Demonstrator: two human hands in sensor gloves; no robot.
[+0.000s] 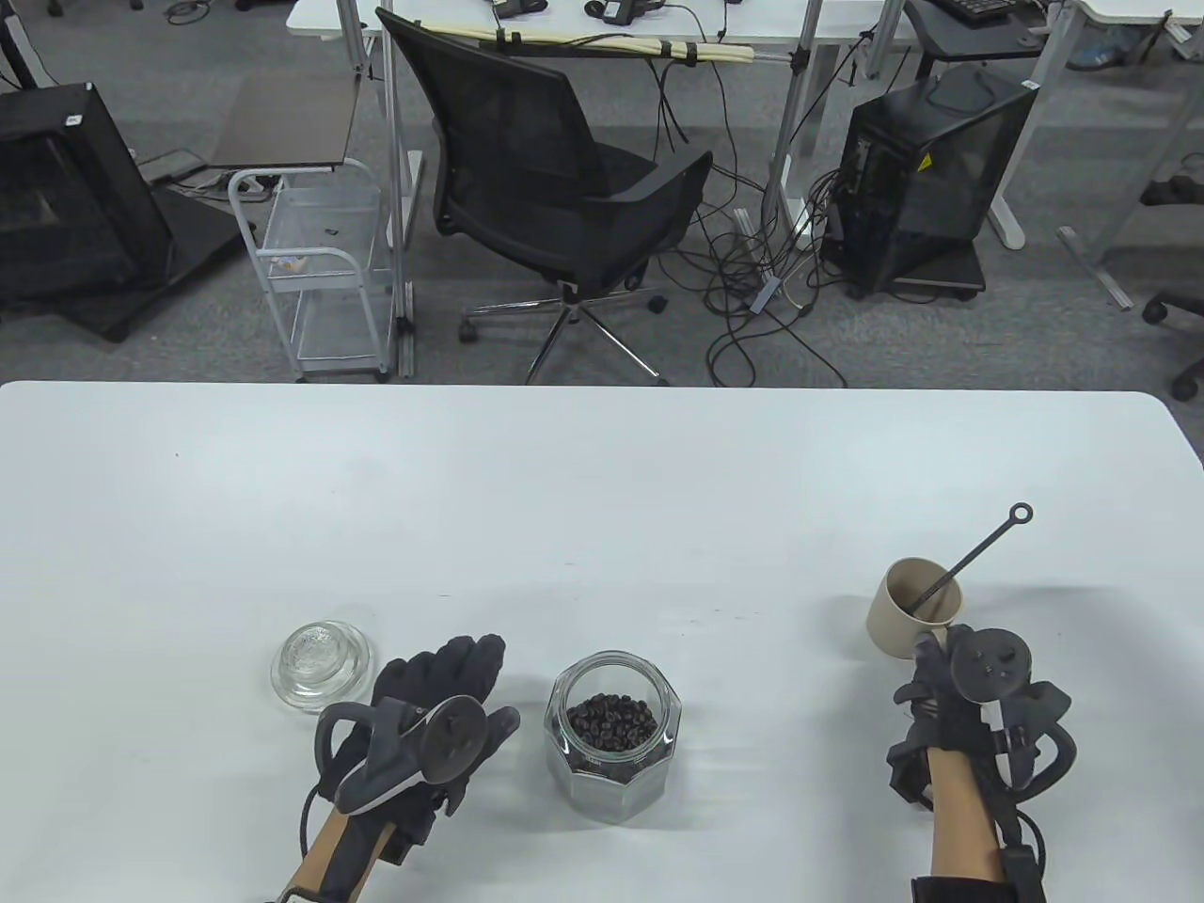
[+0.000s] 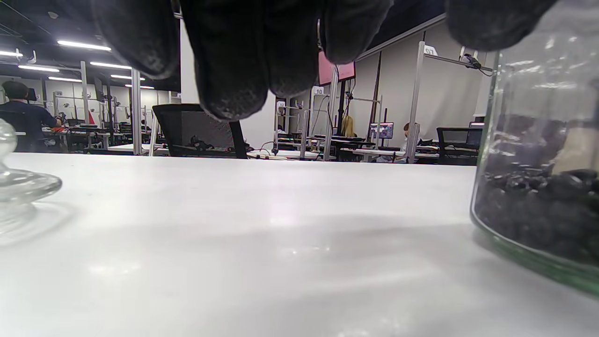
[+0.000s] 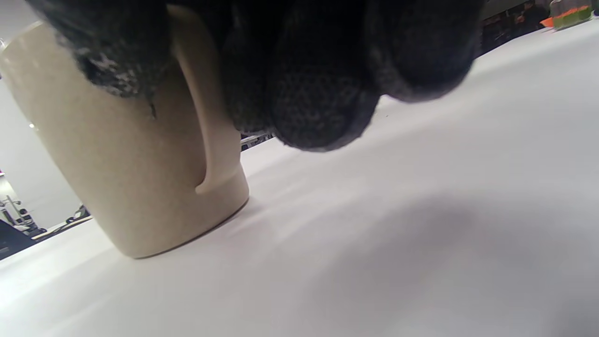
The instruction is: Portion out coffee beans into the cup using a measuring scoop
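An open glass jar [image 1: 613, 738] holding dark coffee beans [image 1: 612, 721] stands near the table's front, and shows at the right edge of the left wrist view [image 2: 538, 178]. My left hand [image 1: 451, 673] lies just left of it, fingers straight, holding nothing. A beige cup [image 1: 910, 609] stands at the front right, with the black measuring scoop [image 1: 978, 553] leaning inside it, handle pointing up and right. My right hand [image 1: 941, 677] is right behind the cup. In the right wrist view its fingers [image 3: 309, 93] curl round the cup's handle [image 3: 201, 117].
The jar's glass lid [image 1: 320, 664] lies on the table left of my left hand, also seen low in the left wrist view [image 2: 18, 187]. Beyond the white table's far edge [image 1: 602, 388] stand an office chair, a wire cart and a computer tower.
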